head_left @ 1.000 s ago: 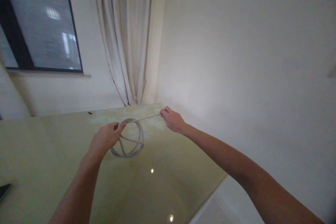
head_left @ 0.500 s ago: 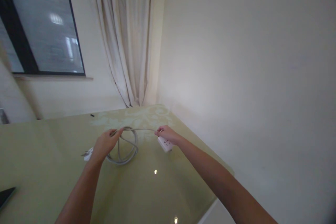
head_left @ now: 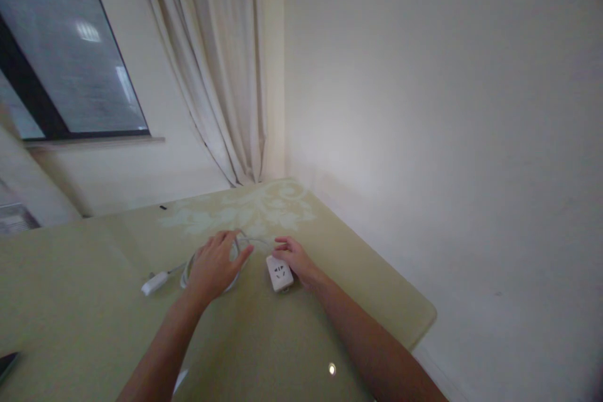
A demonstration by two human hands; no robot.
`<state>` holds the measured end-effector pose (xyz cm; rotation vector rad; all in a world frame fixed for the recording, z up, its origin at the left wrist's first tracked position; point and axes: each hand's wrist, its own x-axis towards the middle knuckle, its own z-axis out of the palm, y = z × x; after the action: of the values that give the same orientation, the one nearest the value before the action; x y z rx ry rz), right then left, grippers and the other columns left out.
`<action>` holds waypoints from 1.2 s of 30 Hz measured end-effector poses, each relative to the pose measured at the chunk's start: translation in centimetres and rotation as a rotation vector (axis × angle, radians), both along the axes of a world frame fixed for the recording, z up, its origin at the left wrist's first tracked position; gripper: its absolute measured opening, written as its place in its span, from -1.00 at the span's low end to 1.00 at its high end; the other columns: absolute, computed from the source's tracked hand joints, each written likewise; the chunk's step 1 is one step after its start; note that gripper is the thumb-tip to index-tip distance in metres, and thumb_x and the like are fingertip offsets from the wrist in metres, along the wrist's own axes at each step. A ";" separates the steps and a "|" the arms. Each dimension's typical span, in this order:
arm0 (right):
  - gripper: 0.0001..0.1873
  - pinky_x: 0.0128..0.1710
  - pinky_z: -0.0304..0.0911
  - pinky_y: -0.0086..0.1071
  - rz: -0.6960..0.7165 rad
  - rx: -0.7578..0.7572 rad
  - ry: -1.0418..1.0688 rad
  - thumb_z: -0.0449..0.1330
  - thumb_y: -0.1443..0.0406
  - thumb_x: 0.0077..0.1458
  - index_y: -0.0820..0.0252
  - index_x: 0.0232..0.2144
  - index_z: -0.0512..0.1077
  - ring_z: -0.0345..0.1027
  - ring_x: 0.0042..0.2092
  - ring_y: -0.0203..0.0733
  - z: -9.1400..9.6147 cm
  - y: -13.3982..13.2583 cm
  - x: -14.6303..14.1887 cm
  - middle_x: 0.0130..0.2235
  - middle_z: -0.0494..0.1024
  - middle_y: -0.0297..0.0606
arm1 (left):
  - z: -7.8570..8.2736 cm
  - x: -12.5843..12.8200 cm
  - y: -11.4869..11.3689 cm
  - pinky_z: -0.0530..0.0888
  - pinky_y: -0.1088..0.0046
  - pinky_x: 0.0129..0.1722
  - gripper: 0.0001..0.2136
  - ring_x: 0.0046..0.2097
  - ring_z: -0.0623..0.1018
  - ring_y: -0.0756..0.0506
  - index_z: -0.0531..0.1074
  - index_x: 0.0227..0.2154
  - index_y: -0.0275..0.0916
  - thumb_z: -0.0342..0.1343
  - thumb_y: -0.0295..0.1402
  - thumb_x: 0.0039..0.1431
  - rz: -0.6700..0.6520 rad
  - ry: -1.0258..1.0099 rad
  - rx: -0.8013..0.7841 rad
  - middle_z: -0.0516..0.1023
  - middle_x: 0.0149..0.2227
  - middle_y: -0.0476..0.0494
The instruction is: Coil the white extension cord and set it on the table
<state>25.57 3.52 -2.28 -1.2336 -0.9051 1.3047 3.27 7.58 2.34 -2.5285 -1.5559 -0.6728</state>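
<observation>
A white extension cord lies on the table with its cable (head_left: pixel 237 279) wound in a loose coil. My left hand (head_left: pixel 217 267) is spread flat over the coil, fingers apart, covering much of it. At the cord's right end is a white socket block (head_left: pixel 279 274), its outlet holes facing up. Beside that block's upper right corner is my right hand (head_left: pixel 294 259), fingers stretched and slightly apart, touching or nearly touching it. The white plug (head_left: pixel 154 283) rests left of the coil, its prongs pointing to the upper left.
The greenish tabletop (head_left: pixel 94 314) has a pale floral pattern at its far corner. A small black object (head_left: pixel 162 207) lies near the back edge, and a dark flat item (head_left: pixel 7 364) at the left. A wall (head_left: pixel 447 138) borders the right side; a curtain (head_left: pixel 226 75) hangs behind.
My left hand has released the cable and spread over the coil. The socket block has come down flat, nearer the coil, and my right hand's fingers have loosened. The plug has turned.
</observation>
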 end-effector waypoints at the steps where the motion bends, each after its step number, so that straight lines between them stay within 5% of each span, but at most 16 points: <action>1: -0.51 -0.26 0.35 -0.37 0.004 0.007 0.040 0.33 0.33 -0.09 0.14 -0.04 0.43 0.49 -0.24 -0.22 -0.1 -0.1 -0.2 -0.17 0.53 -0.29 | -0.3 1.4 -1.1 0.36 -0.02 0.20 -0.40 0.25 0.45 -0.40 0.42 0.23 -0.29 -0.06 0.04 0.32 -0.044 0.045 0.042 0.42 0.28 -0.46; 5: -0.47 -0.24 0.35 -0.39 0.020 0.016 0.207 0.23 0.42 -0.17 0.13 -0.05 0.43 0.48 -0.20 -0.23 -0.1 -0.2 -1.1 -0.11 0.54 -0.30 | -2.8 5.4 -4.5 0.11 -0.07 0.37 -0.51 0.43 0.19 -0.39 0.41 0.25 -0.28 -0.02 -0.20 0.35 -0.195 0.098 0.209 0.16 0.44 -0.39; 10: -0.46 -0.19 0.39 -0.37 -0.005 -0.029 0.390 0.18 0.45 -0.21 0.10 -0.07 0.40 0.47 -0.13 -0.20 0.1 -0.6 -2.4 -0.12 0.55 -0.31 | -5.4 5.6 -5.8 0.31 0.03 0.27 -0.33 0.29 0.42 -0.36 0.27 0.34 -0.33 0.04 -0.04 0.28 -0.259 0.116 0.177 0.39 0.32 -0.43; 18: -0.76 -0.12 0.43 -0.36 0.078 -0.027 0.302 0.26 0.40 -0.05 0.16 -0.25 0.50 0.40 -0.07 -0.22 0.5 -1.0 -3.0 -0.16 0.46 -0.25 | -4.5 -0.4 -7.3 0.42 0.13 0.14 -0.59 0.12 0.52 -0.31 0.55 0.04 -0.24 0.03 -0.46 0.14 -0.081 0.282 0.172 0.58 0.09 -0.34; 25: -0.81 -0.14 0.42 -0.34 0.099 0.017 0.144 0.29 0.38 -0.03 0.16 -0.28 0.50 0.41 -0.18 -0.25 0.3 -0.9 -3.5 -0.16 0.45 -0.24 | -3.1 -6.5 -7.6 0.47 0.04 -0.13 -0.69 -0.09 0.53 -0.38 0.60 -0.36 -0.25 -0.08 -0.46 0.28 0.260 0.477 0.223 0.58 -0.14 -0.41; 30: -0.78 -0.17 0.41 -0.34 0.125 0.065 -0.035 0.26 0.40 -0.01 0.16 -0.24 0.51 0.43 -0.22 -0.26 -0.3 -0.9 -3.7 -0.15 0.49 -0.23 | -2.6 -4.9 -6.6 0.44 0.04 0.00 -0.65 -0.01 0.50 -0.37 0.55 -0.02 -0.35 -0.09 -0.36 0.36 0.197 0.410 0.278 0.54 0.00 -0.46; 33: -0.79 -0.18 0.40 -0.33 0.149 0.094 -0.146 0.25 0.41 0.02 0.15 -0.23 0.50 0.45 -0.26 -0.27 -0.7 -0.9 -3.6 -0.15 0.53 -0.24 | -3.3 -4.1 -4.5 0.33 -0.05 0.20 -0.52 0.24 0.39 -0.41 0.34 0.28 -0.39 -0.09 -0.40 0.34 0.169 0.270 0.360 0.38 0.26 -0.55; 36: -0.78 -0.19 0.40 -0.34 0.171 0.098 -0.213 0.24 0.41 0.05 0.15 -0.20 0.50 0.45 -0.31 -0.29 -1.0 -1.0 -3.4 -0.17 0.55 -0.26 | -3.8 -5.0 -1.8 0.31 -0.07 0.24 -0.47 0.29 0.35 -0.42 0.25 0.34 -0.38 -0.09 -0.43 0.33 0.231 0.245 0.353 0.37 0.29 -0.53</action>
<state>22.20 2.57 -3.24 -1.2556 -1.2360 1.2611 -1.74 5.81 -1.49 -2.0518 -1.4641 -0.5285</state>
